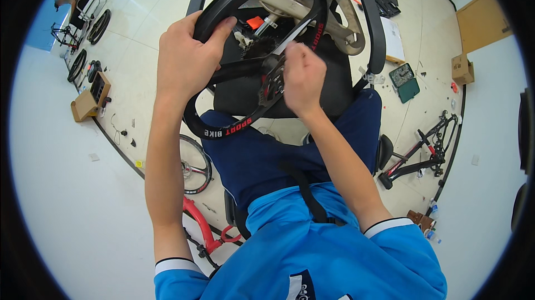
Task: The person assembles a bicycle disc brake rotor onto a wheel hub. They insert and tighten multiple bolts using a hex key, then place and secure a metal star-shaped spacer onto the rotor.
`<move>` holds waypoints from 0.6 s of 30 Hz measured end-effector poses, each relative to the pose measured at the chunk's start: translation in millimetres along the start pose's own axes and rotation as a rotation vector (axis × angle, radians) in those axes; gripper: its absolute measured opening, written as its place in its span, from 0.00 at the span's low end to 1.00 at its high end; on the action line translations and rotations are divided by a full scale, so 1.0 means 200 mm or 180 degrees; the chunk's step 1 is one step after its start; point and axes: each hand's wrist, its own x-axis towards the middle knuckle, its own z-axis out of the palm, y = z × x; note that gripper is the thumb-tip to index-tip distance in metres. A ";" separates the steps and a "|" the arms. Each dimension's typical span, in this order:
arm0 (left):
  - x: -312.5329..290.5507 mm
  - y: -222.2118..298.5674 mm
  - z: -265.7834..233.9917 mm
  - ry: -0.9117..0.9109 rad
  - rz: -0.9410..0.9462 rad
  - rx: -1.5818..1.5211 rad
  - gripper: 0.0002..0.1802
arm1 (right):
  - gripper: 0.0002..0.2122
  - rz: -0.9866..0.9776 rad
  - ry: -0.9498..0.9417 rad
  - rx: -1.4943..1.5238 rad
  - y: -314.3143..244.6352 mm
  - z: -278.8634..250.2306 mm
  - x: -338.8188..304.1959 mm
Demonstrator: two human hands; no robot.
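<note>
The wheel (239, 70) looks smooth and black, with a soft sheen along its rim. Beside it, the grey bike frame (346, 26) has a satin, metallic look. The chair seat (329, 85) is matt black, the armrest (376, 32) like smooth dark plastic. The trousers (262, 166) and shirt (329, 250) are soft cloth. The pale floor (139, 21) is glossy, reflecting light; the box (83, 106) is dull brown cardboard, the door (482, 18) wood-toned.

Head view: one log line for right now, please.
left hand: gripping black wheel | right hand: beside hub, hold unclear | wheel: partly over black chair seat
</note>
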 end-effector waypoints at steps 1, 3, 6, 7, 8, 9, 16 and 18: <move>0.00 -0.01 0.00 0.0000 -0.0021 0.0020 0.21 | 0.17 -0.0654 -0.0253 -0.0777 -0.04 -0.01 -0.03; 0.00 -0.01 0.00 0.0001 -0.0041 0.0045 0.20 | 0.14 -0.1324 -0.0588 -0.0943 -0.07 -0.01 -0.10; 0.01 -0.03 -0.02 0.0029 -0.0118 0.0019 0.21 | 0.13 -0.0881 -0.0510 -0.0514 -0.08 -0.10 -0.20; 0.02 -0.04 -0.02 -0.0014 -0.0147 0.0013 0.21 | 0.13 -0.0523 -0.0422 -0.0280 -0.06 -0.15 -0.22; 0.04 -0.06 -0.03 -0.0044 -0.0178 0.0019 0.21 | 0.12 -0.0093 -0.0361 0.0040 -0.02 -0.20 -0.23; 0.07 -0.09 -0.04 -0.0078 -0.0205 0.0023 0.22 | 0.12 0.0270 -0.0225 0.0413 0.02 -0.26 -0.23; 0.41 -0.45 -0.18 -0.0393 -0.0456 -0.0232 0.23 | 0.13 0.1457 0.0182 0.0491 0.31 -0.64 -0.20; 0.50 -0.56 -0.18 -0.0580 -0.0393 -0.0219 0.22 | 0.13 0.1602 0.0119 0.0513 0.34 -0.72 -0.22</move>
